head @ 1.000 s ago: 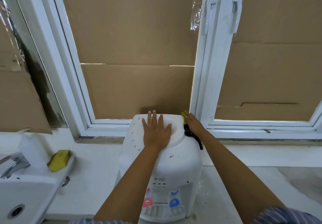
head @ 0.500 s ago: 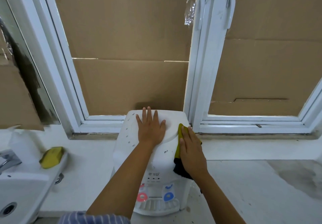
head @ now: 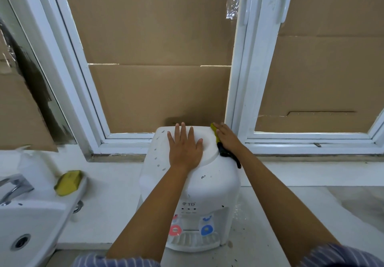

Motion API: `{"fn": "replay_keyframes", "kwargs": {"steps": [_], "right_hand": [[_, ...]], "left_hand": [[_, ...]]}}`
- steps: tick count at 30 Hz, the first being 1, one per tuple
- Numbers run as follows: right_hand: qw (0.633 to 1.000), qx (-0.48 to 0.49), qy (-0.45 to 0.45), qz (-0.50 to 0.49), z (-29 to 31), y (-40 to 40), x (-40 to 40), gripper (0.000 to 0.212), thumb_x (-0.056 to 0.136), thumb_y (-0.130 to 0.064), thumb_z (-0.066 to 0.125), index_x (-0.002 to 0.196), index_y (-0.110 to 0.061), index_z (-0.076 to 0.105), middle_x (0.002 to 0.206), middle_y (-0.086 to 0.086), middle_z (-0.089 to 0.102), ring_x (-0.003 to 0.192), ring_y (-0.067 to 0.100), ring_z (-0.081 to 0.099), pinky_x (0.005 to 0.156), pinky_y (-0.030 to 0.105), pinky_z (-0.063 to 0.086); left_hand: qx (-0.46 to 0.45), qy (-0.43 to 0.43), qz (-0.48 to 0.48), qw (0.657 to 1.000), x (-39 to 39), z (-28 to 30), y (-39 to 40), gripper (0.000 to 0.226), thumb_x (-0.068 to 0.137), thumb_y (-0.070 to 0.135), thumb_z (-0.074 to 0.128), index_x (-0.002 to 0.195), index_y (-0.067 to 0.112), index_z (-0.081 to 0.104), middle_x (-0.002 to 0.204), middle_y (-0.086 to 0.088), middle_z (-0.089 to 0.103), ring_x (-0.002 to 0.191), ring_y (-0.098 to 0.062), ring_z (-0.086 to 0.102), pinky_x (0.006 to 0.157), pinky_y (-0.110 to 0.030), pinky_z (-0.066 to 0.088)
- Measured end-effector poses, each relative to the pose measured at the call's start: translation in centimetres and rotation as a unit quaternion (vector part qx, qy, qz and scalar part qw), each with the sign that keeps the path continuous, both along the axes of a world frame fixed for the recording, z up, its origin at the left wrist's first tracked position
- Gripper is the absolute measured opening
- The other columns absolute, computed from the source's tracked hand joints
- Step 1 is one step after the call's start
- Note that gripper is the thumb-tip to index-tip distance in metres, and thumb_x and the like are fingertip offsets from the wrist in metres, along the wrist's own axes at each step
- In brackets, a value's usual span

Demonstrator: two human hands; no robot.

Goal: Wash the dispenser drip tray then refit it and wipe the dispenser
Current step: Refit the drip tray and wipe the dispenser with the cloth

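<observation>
Indoors, a white plastic countertop water dispenser (head: pixel 199 183) is standing on a pale counter (head: pixel 291 214) in front of white-framed windows (head: pixel 239 100) blocked with brown cardboard sheets (head: pixel 155 48); a person in striped sleeves is reaching over it with both arms; the left hand (head: pixel 185 146) is lying flat and open, fingers spread, on the rounded top of the dispenser, pressing down beside the recessed bottle seat; the right hand (head: pixel 227 139) is lying against the top right rear edge of the dispenser, palm down, holding a yellow and black cleaning cloth (head: pixel 223 149) against the casing, with the yellow end showing beyond the fingertips and the black end trailing down the right side; the white slotted drip tray (head: pixel 193 240) is sitting fitted at the foot of the dispenser, directly below a red tap lever (head: pixel 175 230) and a blue tap lever (head: pixel 206 229); the counter just to the right of the base is looking wet and speckled; at left, a yellow sponge (head: pixel 67 182) is resting on the rim of a white ceramic sink (head: pixel 31 221), near a chrome tap (head: pixel 12 185), well apart from the dispenser.
</observation>
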State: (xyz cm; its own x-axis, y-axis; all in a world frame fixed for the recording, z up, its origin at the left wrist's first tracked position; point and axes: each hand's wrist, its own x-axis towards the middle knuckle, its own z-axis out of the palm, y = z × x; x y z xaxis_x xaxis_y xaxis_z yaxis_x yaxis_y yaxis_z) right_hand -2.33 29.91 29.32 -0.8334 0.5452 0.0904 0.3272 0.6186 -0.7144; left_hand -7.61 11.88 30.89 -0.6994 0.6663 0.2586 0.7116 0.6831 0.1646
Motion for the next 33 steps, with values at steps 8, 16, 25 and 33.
{"fn": "replay_keyframes", "kwargs": {"steps": [8, 16, 25, 33], "right_hand": [[0.975, -0.209, 0.057, -0.048, 0.5, 0.2, 0.9, 0.057, 0.104, -0.045, 0.035, 0.154, -0.021, 0.025, 0.159, 0.001, 0.028, 0.144, 0.021, 0.030, 0.120, 0.034, 0.022], [0.975, -0.190, 0.089, -0.080, -0.4, -5.5, 6.4, 0.058, 0.106, -0.040, 0.029, 0.157, -0.025, 0.007, 0.163, 0.000, 0.017, 0.148, 0.022, 0.022, 0.121, 0.039, 0.017], [0.973, -0.020, 0.156, -0.169, -3.4, -13.5, 11.6, 0.051, 0.103, -0.043, 0.030, 0.153, -0.038, 0.021, 0.162, -0.010, 0.016, 0.144, 0.013, 0.028, 0.112, 0.039, 0.033], [0.956, -0.163, 0.212, -0.123, -3.1, -9.8, 10.2, 0.044, 0.101, -0.046, 0.040, 0.145, -0.043, 0.040, 0.159, -0.012, 0.028, 0.146, 0.011, 0.027, 0.121, 0.040, 0.020]], "left_hand": [[0.004, 0.002, -0.002, 1.000, -0.1, 0.0, 0.0, 0.062, 0.101, 0.047, 0.016, 0.154, 0.017, 0.008, 0.162, -0.008, -0.007, 0.149, -0.026, -0.012, 0.119, -0.050, -0.009], [0.007, -0.018, -0.002, 1.000, 0.0, 0.1, 0.2, 0.061, 0.101, 0.047, 0.018, 0.154, 0.018, 0.009, 0.163, -0.007, -0.006, 0.150, -0.025, -0.012, 0.120, -0.050, -0.007], [0.005, -0.005, -0.001, 1.000, 0.2, 0.1, -0.2, 0.060, 0.101, 0.045, 0.019, 0.154, 0.017, 0.013, 0.163, -0.008, -0.002, 0.150, -0.026, -0.008, 0.120, -0.049, -0.006], [-0.003, -0.023, 0.002, 1.000, 0.2, 0.3, -0.2, 0.059, 0.102, 0.044, 0.018, 0.154, 0.017, 0.015, 0.163, -0.008, -0.001, 0.150, -0.025, -0.009, 0.120, -0.050, -0.006]]}}
